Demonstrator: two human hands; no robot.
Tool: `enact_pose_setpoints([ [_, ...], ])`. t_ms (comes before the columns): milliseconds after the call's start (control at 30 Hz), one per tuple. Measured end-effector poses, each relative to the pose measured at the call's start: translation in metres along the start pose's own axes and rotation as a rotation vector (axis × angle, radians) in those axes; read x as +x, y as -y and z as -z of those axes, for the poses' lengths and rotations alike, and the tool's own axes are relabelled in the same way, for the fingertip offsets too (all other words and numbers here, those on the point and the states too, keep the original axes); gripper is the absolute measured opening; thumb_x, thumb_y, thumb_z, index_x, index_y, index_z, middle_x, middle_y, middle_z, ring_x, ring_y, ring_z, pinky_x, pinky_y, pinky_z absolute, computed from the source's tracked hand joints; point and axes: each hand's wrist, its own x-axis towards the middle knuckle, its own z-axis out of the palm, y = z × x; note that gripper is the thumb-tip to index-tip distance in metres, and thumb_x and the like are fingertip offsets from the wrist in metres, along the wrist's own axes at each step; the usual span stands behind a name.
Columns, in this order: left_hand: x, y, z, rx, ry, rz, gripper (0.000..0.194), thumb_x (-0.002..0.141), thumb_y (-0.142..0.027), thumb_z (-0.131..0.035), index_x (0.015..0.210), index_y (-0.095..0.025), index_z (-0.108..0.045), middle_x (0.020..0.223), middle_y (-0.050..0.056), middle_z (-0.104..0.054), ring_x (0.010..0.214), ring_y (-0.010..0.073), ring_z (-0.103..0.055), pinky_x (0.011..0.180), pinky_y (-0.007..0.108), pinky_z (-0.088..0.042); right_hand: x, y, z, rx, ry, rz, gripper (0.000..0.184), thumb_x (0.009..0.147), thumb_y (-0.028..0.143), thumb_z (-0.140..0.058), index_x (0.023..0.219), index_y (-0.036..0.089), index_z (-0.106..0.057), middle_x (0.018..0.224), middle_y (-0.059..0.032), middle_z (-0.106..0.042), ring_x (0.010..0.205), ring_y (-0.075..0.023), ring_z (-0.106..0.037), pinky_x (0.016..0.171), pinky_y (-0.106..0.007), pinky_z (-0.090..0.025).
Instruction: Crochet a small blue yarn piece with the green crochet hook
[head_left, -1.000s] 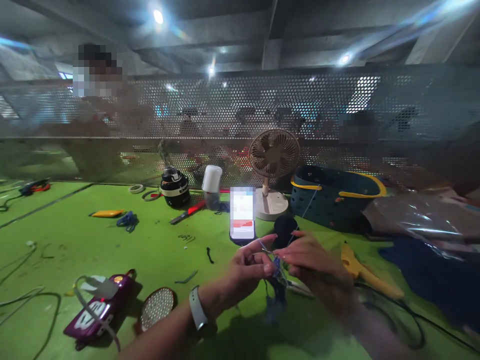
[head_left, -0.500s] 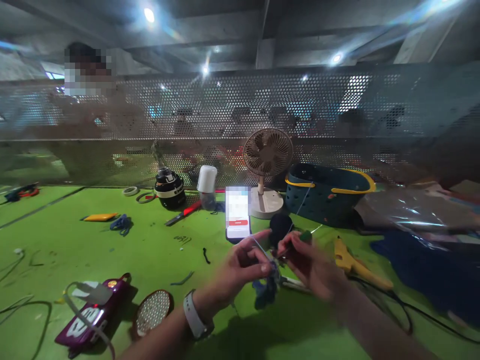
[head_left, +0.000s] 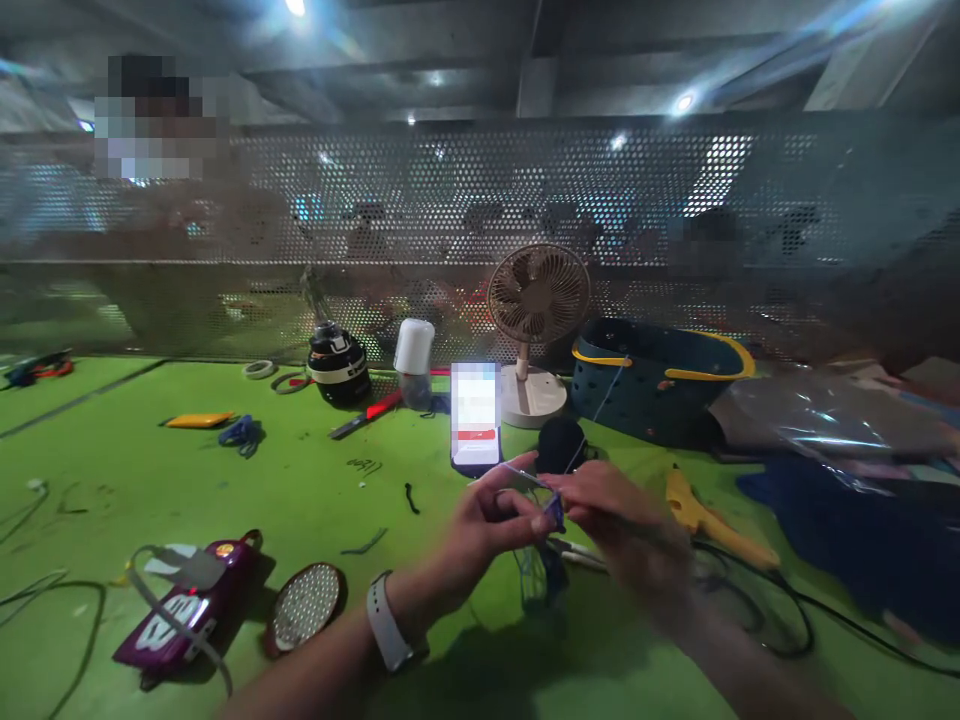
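Note:
My left hand (head_left: 487, 525), with a white watch on the wrist, pinches a small blue crocheted piece (head_left: 555, 513) between thumb and fingers. My right hand (head_left: 615, 520) is closed close against it from the right, gripping what looks like a thin hook, blurred by motion. Blue yarn (head_left: 536, 580) hangs in loops below the hands, and a thin strand runs up towards the dark blue basket (head_left: 660, 385). A dark yarn ball (head_left: 561, 445) lies just behind my hands.
A lit phone (head_left: 475, 415) stands propped beside a small desk fan (head_left: 536, 335). Yellow pliers (head_left: 712, 520) and black cable lie to the right, a purple device (head_left: 187, 610) and a round mesh piece (head_left: 304, 620) to the left. A perforated metal screen closes the back.
Both hands have shifted slightly and come closer together around the blue piece. The yarn below now hangs in open loops. The view has tilted a little.

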Motion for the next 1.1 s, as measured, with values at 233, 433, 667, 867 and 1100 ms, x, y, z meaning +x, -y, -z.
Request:
enact_pose_setpoints([
  [233, 0.002, -0.018, 0.01, 0.103, 0.039, 0.006, 0.065, 0.068, -0.015, -0.084, 0.128, -0.02, -0.061, 0.074, -0.003, -0.064, 0.069, 0.0083, -0.058, 0.069, 0.024, -0.043, 0.001, -0.005, 0.0, 0.583, -0.026, -0.639, 0.017, 0.085, 0.039, -0.07, 0.083, 0.024, -0.077, 0.078, -0.0048, -0.079, 0.057, -0.0142, -0.065, 0.05, -0.024, -0.052],
  [433, 0.001, -0.028, 0.016, 0.312, 0.127, -0.051, 0.075, 0.069, -0.017, -0.083, 0.138, -0.021, -0.051, 0.083, 0.001, -0.064, 0.075, 0.012, -0.058, 0.071, 0.028, -0.046, 0.01, -0.002, 0.009, 0.691, 0.073, -0.769, 0.02, 0.081, 0.041, -0.073, 0.079, 0.021, -0.076, 0.072, -0.0057, -0.077, 0.057, -0.0137, -0.065, 0.048, -0.023, -0.049],
  [667, 0.003, -0.027, 0.023, 0.446, 0.16, -0.082, 0.078, 0.073, -0.018, -0.078, 0.143, -0.02, -0.043, 0.083, 0.002, -0.059, 0.074, 0.0149, -0.059, 0.065, 0.03, -0.05, 0.016, 0.001, 0.017, 0.468, 0.231, -0.694, 0.021, 0.085, 0.04, -0.068, 0.08, 0.021, -0.075, 0.077, -0.0051, -0.076, 0.061, -0.0144, -0.066, 0.051, -0.024, -0.053],
  [867, 0.002, -0.028, 0.018, 0.623, 0.068, -0.142, 0.073, 0.078, -0.027, -0.075, 0.142, -0.017, -0.043, 0.081, 0.002, -0.059, 0.07, 0.0143, -0.056, 0.063, 0.031, -0.05, 0.01, 0.003, 0.014, 0.189, 0.25, -0.442, 0.012, 0.087, 0.033, -0.066, 0.082, 0.026, -0.075, 0.076, -0.0023, -0.075, 0.069, -0.0184, -0.069, 0.068, -0.034, -0.057],
  [1100, 0.002, -0.025, 0.015, 0.562, 0.051, -0.176, 0.075, 0.078, -0.028, -0.075, 0.144, -0.019, -0.041, 0.081, 0.001, -0.058, 0.062, 0.0119, -0.054, 0.055, 0.027, -0.049, 0.012, 0.003, 0.014, 0.251, 0.261, -0.599, 0.023, 0.088, 0.04, -0.064, 0.082, 0.021, -0.077, 0.076, -0.0046, -0.074, 0.06, -0.0153, -0.064, 0.055, -0.027, -0.054],
])
